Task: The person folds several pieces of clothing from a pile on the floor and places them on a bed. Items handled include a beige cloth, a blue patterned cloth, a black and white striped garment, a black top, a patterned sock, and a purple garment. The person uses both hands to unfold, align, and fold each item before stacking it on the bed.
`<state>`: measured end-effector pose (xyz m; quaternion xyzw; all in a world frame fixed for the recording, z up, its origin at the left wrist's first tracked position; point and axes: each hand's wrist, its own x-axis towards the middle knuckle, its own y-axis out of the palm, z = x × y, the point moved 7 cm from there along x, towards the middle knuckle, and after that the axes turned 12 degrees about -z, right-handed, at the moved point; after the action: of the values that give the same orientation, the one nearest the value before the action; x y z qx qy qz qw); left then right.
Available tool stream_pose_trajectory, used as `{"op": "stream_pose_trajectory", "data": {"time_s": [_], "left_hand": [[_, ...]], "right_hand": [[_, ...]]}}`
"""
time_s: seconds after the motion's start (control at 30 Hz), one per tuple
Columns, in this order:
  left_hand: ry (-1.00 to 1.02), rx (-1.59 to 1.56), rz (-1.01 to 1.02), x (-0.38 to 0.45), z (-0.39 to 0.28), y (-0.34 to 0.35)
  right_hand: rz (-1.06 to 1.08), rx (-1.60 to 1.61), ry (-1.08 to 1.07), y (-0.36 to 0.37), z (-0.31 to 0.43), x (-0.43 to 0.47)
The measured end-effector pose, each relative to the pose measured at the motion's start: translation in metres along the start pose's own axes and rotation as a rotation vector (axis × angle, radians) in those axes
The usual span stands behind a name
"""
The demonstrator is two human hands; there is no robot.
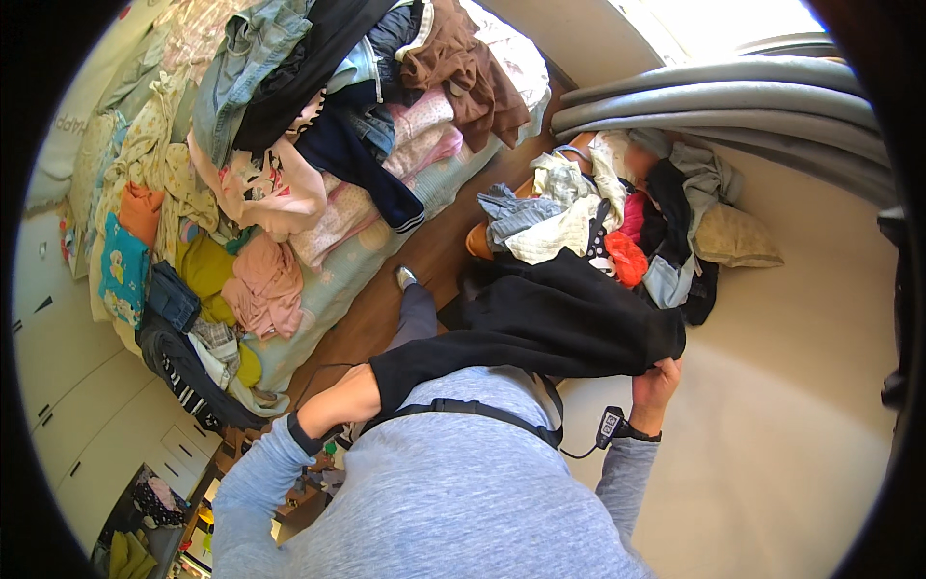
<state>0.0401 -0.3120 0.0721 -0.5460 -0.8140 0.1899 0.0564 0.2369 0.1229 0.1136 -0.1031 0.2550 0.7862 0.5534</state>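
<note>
A black cloth garment [550,315], perhaps a sweatshirt or trousers, is stretched across the front of my body at waist height. My right hand [658,380] grips its edge at the right end, fingers curled over the fabric. At the other end, my left hand [353,396] reaches inside the cloth. Only its wrist and the back part show; the fingers are hidden. Just beyond the garment lies a heap of clothes with a cream quilted piece [553,235], a red bag-like item [626,258] and a grey-blue cloth [517,210].
A bed [362,279] piled with clothes stands at the left, holding folded jeans [172,295] and a pink garment [265,288]. Grey curtains [716,94] hang by the window. White cabinets [87,427] line the far left. A patterned cushion [734,237] lies beside the heap.
</note>
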Motion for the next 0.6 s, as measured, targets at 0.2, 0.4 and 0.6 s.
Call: {"op": "stream_pose_trajectory", "data": {"time_s": [0.2,0.4,0.6], "left_hand": [[-0.28,-0.006,0.084,0.0,0.049,0.025],[-0.318,-0.386,-0.171,0.011,0.052,0.011],[-0.646,-0.76,-0.269,-0.026,0.063,-0.026]], "right_hand": [[0.038,-0.034,-0.005,0.007,0.001,-0.003],[-0.033,-0.039,-0.016,0.007,0.008,-0.011],[-0.176,-0.043,-0.091,-0.023,0.013,0.002]]}}
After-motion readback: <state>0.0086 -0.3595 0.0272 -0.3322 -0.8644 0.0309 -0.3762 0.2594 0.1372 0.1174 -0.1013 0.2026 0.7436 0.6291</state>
